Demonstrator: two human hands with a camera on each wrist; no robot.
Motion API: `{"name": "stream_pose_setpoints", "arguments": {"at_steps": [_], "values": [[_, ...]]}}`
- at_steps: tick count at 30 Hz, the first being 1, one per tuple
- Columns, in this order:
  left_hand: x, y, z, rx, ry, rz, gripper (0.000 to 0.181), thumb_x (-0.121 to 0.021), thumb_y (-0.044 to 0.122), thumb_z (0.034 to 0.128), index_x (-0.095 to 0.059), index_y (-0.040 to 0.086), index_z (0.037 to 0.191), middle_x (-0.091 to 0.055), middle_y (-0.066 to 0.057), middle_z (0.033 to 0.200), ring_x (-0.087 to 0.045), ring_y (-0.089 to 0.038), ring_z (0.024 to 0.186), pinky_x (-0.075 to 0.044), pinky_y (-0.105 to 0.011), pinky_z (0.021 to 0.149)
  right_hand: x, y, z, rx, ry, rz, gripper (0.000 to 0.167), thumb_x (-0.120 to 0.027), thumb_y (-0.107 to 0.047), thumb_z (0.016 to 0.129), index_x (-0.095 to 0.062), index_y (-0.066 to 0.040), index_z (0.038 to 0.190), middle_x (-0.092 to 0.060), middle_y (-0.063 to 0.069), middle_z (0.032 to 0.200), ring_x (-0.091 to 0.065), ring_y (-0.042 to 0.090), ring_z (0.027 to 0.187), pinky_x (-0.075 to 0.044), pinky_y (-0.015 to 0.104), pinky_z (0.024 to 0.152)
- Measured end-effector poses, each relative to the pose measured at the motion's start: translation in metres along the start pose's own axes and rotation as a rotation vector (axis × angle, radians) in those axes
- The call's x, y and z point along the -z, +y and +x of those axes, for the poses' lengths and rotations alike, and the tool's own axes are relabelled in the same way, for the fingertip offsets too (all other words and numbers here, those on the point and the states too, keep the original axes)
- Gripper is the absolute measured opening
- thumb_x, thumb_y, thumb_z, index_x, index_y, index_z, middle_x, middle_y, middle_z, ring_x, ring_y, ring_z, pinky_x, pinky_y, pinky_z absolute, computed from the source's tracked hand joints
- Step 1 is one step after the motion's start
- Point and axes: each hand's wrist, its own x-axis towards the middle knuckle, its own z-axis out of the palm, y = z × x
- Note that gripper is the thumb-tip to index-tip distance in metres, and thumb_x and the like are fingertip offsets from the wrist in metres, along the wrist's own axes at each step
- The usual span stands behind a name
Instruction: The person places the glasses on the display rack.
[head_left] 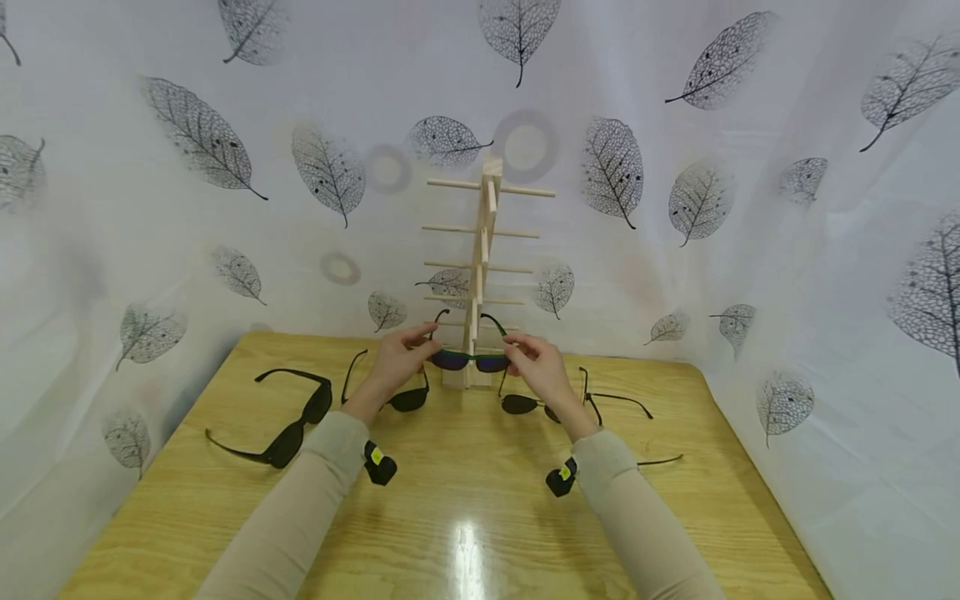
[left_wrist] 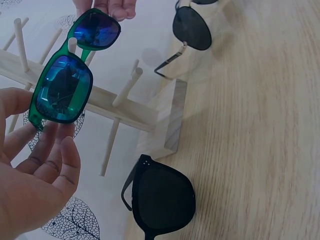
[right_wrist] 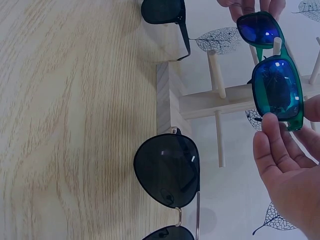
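Observation:
Green-framed sunglasses with blue mirrored lenses [head_left: 492, 363] [left_wrist: 64, 90] [right_wrist: 276, 87] are held level at the lower part of a wooden rack [head_left: 486, 221], temples pointing toward it. My left hand [head_left: 401, 360] [left_wrist: 37, 175] pinches one end of the frame; my right hand [head_left: 542, 367] [right_wrist: 292, 165] pinches the other end. In both wrist views a peg's tip shows at the bridge between the lenses; whether the frame rests on it, I cannot tell.
Black sunglasses [head_left: 288, 442] lie at the left, with another dark pair [head_left: 408, 401] beside the rack's base [head_left: 455, 379]. Right of the base are thin-framed dark sunglasses [head_left: 519, 404] and another pair, partly hidden by my right arm. A leaf-patterned curtain [head_left: 405, 67] surrounds the table's far side.

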Motion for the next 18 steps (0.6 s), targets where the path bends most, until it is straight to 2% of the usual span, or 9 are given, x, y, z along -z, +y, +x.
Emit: {"name": "stream_pose_setpoints", "arguments": {"at_steps": [4, 8, 9, 11, 13, 15, 18], "values": [[0.001, -0.002, 0.000, -0.012, -0.004, 0.006, 0.049, -0.066, 0.016, 0.1044, -0.058, 0.006, 0.151, -0.072, -0.023, 0.126, -0.056, -0.017, 0.064, -0.050, -0.022, 0.060, 0.000, 0.001, 0.000, -0.002, -0.002, 0.005, 0.031, -0.063, -0.024, 0.107, -0.073, -0.009, 0.132, -0.072, 0.027, 0.098, -0.067, 0.007, 0.070, -0.062, 0.039, 0.077], [0.001, -0.004, 0.000, -0.033, -0.008, 0.025, 0.049, -0.067, 0.018, 0.1047, -0.058, 0.006, 0.151, -0.071, -0.025, 0.128, -0.055, -0.010, 0.062, -0.050, -0.022, 0.059, 0.002, 0.001, 0.000, -0.007, -0.013, 0.019, 0.033, -0.062, -0.023, 0.107, -0.070, -0.008, 0.136, -0.071, 0.027, 0.101, -0.068, 0.008, 0.071, -0.062, 0.055, 0.084], [0.001, -0.004, 0.000, -0.040, -0.009, 0.030, 0.049, -0.067, 0.019, 0.1047, -0.058, 0.006, 0.151, -0.071, -0.025, 0.128, -0.055, -0.009, 0.062, -0.050, -0.022, 0.059, 0.002, 0.001, 0.000, -0.007, -0.016, 0.023, 0.034, -0.062, -0.023, 0.108, -0.069, -0.007, 0.138, -0.071, 0.028, 0.102, -0.069, 0.011, 0.072, -0.061, 0.059, 0.085], [0.002, -0.004, -0.001, -0.055, -0.010, 0.041, 0.049, -0.067, 0.020, 0.1048, -0.058, 0.006, 0.151, -0.071, -0.026, 0.128, -0.055, -0.007, 0.062, -0.050, -0.022, 0.059, 0.003, 0.001, -0.001, -0.009, -0.023, 0.031, 0.037, -0.061, -0.023, 0.108, -0.067, -0.007, 0.141, -0.071, 0.029, 0.102, -0.073, 0.025, 0.076, -0.061, 0.060, 0.086], [0.003, -0.003, -0.003, -0.066, -0.012, 0.048, 0.049, -0.067, 0.019, 0.1052, -0.057, 0.006, 0.151, -0.071, -0.027, 0.129, -0.056, -0.006, 0.062, -0.050, -0.022, 0.059, 0.005, 0.001, -0.001, -0.018, -0.029, 0.034, 0.040, -0.061, -0.023, 0.108, -0.064, -0.006, 0.144, -0.071, 0.030, 0.104, -0.073, 0.026, 0.076, -0.064, 0.053, 0.084], [0.005, -0.001, -0.005, -0.072, -0.016, 0.047, 0.049, -0.066, 0.019, 0.1057, -0.057, 0.006, 0.152, -0.071, -0.028, 0.130, -0.058, -0.007, 0.066, -0.051, -0.022, 0.062, 0.006, 0.002, 0.000, -0.023, -0.039, 0.040, 0.043, -0.061, -0.025, 0.109, -0.061, -0.006, 0.147, -0.070, 0.031, 0.107, -0.073, 0.025, 0.077, -0.064, 0.052, 0.085], [0.007, 0.000, -0.010, -0.088, -0.017, 0.056, 0.050, -0.065, 0.019, 0.1062, -0.054, 0.005, 0.153, -0.070, -0.026, 0.132, -0.070, -0.018, 0.082, -0.057, -0.027, 0.070, 0.010, 0.002, -0.002, -0.026, -0.043, 0.036, 0.045, -0.061, -0.027, 0.109, -0.059, -0.007, 0.150, -0.071, 0.028, 0.109, -0.069, 0.008, 0.072, -0.064, 0.052, 0.085]]}}
